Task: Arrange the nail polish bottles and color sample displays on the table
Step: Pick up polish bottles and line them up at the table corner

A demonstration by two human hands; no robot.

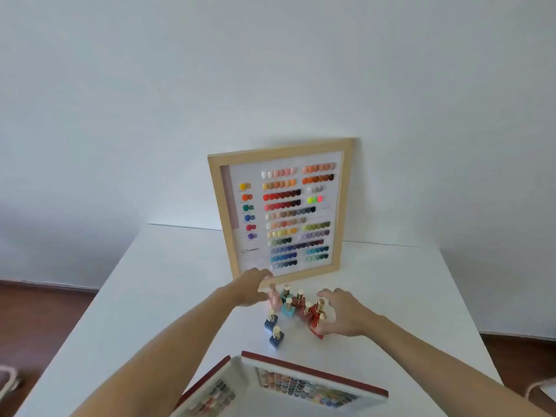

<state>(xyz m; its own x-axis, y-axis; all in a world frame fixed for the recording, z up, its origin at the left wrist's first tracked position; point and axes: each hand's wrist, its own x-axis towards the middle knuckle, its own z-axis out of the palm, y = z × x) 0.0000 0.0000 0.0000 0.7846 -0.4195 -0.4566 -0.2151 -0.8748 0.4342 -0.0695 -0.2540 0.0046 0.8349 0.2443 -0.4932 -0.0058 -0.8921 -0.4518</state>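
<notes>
Two hands are out over the white table (150, 296) as I watch through the head camera. My left hand (251, 285) is loosely spread with the fingers slightly curled, just beside a pale pink bottle (273, 299) at the left edge of the cluster; I cannot tell whether it touches it. My right hand (341, 316) has its fingers curled around the red bottles (316, 319) on the right of the cluster, thumb near the table, seemingly holding them. Between the hands stand two teal bottles (287, 307) and a brownish one (299, 300), all with gold caps. Two dark blue bottles (273, 329) stand a little nearer to me, apart from the rest. Behind the cluster a wood-framed colour chart (282, 209) leans upright against the wall. Close to me, two red-edged sample boards (313, 383) lie at the table's near edge, side by side.
</notes>
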